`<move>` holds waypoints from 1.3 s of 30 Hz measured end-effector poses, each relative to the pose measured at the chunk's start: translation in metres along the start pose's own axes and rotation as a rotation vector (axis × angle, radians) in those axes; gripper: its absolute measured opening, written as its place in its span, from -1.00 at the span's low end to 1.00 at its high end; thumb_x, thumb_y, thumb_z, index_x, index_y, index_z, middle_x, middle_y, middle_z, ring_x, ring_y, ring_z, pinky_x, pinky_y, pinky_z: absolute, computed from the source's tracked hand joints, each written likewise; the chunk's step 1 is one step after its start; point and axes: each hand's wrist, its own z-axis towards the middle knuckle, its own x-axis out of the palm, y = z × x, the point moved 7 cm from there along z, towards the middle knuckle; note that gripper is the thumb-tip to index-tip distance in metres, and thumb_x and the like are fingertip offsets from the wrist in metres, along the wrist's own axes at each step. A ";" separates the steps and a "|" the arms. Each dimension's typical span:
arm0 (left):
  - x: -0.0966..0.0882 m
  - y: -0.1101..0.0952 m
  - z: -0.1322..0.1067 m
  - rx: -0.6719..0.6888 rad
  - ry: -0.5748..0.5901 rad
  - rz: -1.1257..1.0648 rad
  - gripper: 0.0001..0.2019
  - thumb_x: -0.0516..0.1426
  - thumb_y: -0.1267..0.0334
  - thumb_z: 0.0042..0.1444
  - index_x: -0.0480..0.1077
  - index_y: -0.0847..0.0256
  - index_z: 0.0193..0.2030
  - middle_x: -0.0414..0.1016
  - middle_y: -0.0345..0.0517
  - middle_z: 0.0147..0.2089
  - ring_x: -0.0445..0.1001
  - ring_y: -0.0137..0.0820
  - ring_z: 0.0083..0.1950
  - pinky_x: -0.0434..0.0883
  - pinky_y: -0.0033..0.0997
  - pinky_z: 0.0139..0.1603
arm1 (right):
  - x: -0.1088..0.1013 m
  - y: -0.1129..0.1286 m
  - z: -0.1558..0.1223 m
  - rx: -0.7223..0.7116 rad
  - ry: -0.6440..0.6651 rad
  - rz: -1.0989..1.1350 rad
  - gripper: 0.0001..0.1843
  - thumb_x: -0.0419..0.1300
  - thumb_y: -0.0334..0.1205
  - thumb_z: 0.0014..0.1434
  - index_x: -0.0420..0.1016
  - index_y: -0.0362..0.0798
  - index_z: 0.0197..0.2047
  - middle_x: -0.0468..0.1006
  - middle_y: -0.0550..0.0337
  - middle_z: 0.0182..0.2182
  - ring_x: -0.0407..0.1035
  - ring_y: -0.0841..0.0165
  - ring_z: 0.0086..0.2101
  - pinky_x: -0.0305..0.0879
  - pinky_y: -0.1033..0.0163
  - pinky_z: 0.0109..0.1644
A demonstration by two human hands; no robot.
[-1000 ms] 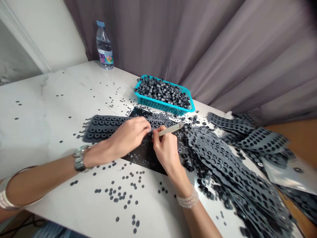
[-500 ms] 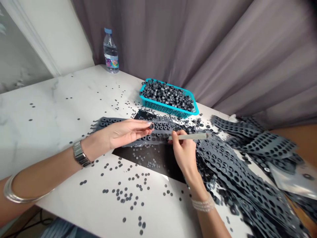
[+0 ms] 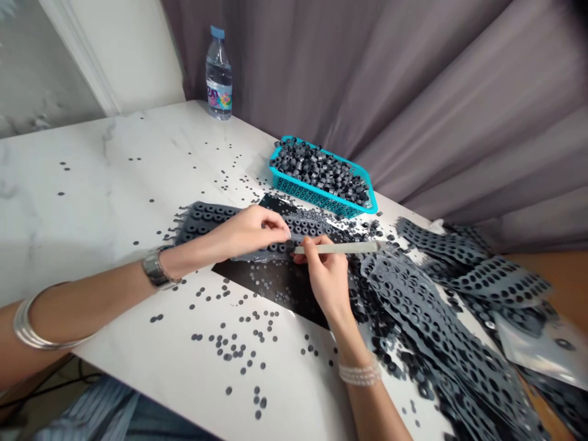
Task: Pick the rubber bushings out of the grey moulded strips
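Note:
A grey rubber sheet [image 3: 214,213] with rows of ring-shaped parts moulded in it lies over a dark board [image 3: 294,285]. My left hand [image 3: 257,233] is over the sheet, thumb and fingertips pinched together; whatever sits between them is hidden. Close to its right, my right hand [image 3: 326,269] grips a pale, slim, stick-like tool [image 3: 353,247]. The tool's left end is by the left fingertips, at the sheet's ring parts. Behind both hands stands a turquoise basket [image 3: 316,195] heaped with small black rubber pieces [image 3: 321,171].
Several punched-out grey sheets [image 3: 427,306] are piled on the right, with a clear plastic bag [image 3: 537,349]. Small black discs [image 3: 234,349] lie scattered across the white table [image 3: 114,202]. A water bottle [image 3: 219,76] stands at the back, before a grey curtain [image 3: 294,67].
My left hand held a small black rubber piece at its fingertips; that piece no longer shows there. The hand has come down and right to the sheet, beside the tool. The camera view has shifted slightly.

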 end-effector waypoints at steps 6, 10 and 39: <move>0.030 -0.006 -0.007 0.397 0.091 0.689 -0.76 0.01 0.38 0.13 0.49 0.25 -0.18 0.43 -0.01 -0.15 0.40 -0.28 -0.05 0.30 -0.27 0.00 | 0.003 0.003 0.001 -0.059 0.002 -0.088 -0.65 0.09 0.02 0.26 0.39 -0.02 -0.46 0.54 0.24 -0.54 0.42 0.35 -0.49 0.24 0.28 -0.34; 0.036 -0.005 -0.006 0.409 0.098 0.821 -0.79 -0.01 0.39 0.17 0.45 0.30 -0.22 0.40 0.00 -0.20 0.39 -0.25 -0.09 0.31 -0.26 -0.06 | 0.004 0.006 0.001 -0.075 -0.003 -0.160 -0.66 0.07 0.00 0.26 0.37 -0.01 -0.46 0.52 0.25 -0.56 0.39 0.36 -0.52 0.20 0.28 -0.37; 0.002 0.013 0.001 -0.349 0.063 -0.736 -0.93 0.10 0.33 0.05 0.34 0.26 -0.42 0.11 -0.24 -0.53 0.04 -0.58 -0.58 -0.09 -0.53 -0.64 | 0.002 -0.006 0.012 -0.006 -0.097 0.010 -0.66 0.10 0.05 0.24 0.37 -0.02 -0.43 0.52 0.25 -0.57 0.45 0.34 -0.52 0.35 0.26 -0.37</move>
